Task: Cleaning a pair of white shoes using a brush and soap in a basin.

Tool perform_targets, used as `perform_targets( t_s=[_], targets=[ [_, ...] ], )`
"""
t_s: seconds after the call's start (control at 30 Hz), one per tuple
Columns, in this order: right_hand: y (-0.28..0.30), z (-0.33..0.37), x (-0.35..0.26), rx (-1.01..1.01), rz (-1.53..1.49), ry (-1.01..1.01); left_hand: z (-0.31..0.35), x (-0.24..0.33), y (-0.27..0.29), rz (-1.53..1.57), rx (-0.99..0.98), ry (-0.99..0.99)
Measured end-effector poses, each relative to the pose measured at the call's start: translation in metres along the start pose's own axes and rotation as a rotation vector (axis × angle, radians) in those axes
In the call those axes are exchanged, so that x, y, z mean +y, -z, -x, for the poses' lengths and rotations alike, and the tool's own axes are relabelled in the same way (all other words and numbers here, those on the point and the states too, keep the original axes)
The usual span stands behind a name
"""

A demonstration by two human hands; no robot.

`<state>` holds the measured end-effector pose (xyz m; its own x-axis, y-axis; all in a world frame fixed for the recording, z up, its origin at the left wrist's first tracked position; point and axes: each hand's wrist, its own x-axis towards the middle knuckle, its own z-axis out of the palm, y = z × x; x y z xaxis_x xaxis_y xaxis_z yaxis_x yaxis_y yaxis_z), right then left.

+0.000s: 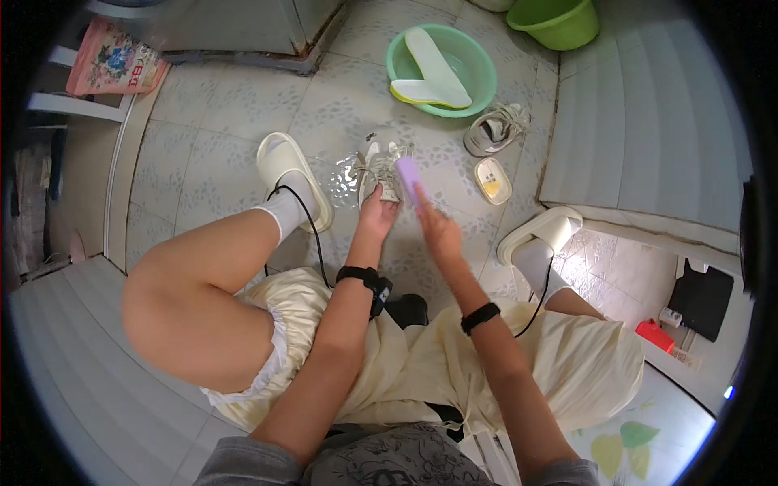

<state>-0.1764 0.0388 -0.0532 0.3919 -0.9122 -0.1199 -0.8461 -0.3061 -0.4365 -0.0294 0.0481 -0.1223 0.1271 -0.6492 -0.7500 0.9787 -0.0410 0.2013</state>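
Note:
My left hand (378,212) is closed around the near end of a pale grey-white lace-up sneaker (378,174) at the middle of the tiled floor. My right hand (440,232) grips a purple brush (408,180), whose far end meets the sneaker's right side; its bristles are mostly hidden. Right of the brush lies a small white dish (493,181) with something yellow in it. Beyond the dish stands the other sneaker (497,130), with its laces loose. Two white insoles with yellow-green edges (429,69) rest across a mint-green basin (478,91).
Wet, shiny patches lie on the tiles (347,172) left of the sneaker. My feet, in cream slippers (293,174), stand on either side. A green bucket (559,23) is at the far right, a pink bag (116,63) at the far left. Panelled walls (640,105) border the right.

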Motion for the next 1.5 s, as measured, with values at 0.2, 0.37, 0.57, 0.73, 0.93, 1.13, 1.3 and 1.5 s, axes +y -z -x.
perform_targets(
  t_s=[0.2,0.37,0.57,0.73,0.93,1.13,1.3,1.5],
  targets=[
    [-0.019,0.048,-0.04,-0.092,0.06,-0.004,-0.007,0.013,0.023,0.079,0.052,0.138],
    [-0.03,0.011,-0.039,-0.013,-0.017,0.004,0.0,0.011,0.024,0.006,-0.028,0.192],
    [-0.007,-0.033,-0.059,0.043,0.012,0.193,-0.009,0.027,0.017,0.509,-0.048,0.012],
    [0.0,0.0,-0.075,-0.098,0.123,0.253,-0.02,0.038,0.035,0.417,-0.159,0.0],
    [-0.016,-0.06,-0.077,-0.058,0.24,0.233,-0.017,0.009,0.012,0.52,-0.126,0.133],
    [-0.021,-0.041,-0.08,-0.094,0.124,0.329,-0.028,0.022,0.039,0.702,-0.151,-0.052],
    [-0.011,0.032,-0.038,-0.179,0.173,0.376,-0.02,0.022,0.042,0.481,0.006,0.005],
    [-0.034,-0.03,-0.072,-0.073,0.27,0.399,-0.009,0.005,0.036,0.144,0.011,-0.188]
  ],
)
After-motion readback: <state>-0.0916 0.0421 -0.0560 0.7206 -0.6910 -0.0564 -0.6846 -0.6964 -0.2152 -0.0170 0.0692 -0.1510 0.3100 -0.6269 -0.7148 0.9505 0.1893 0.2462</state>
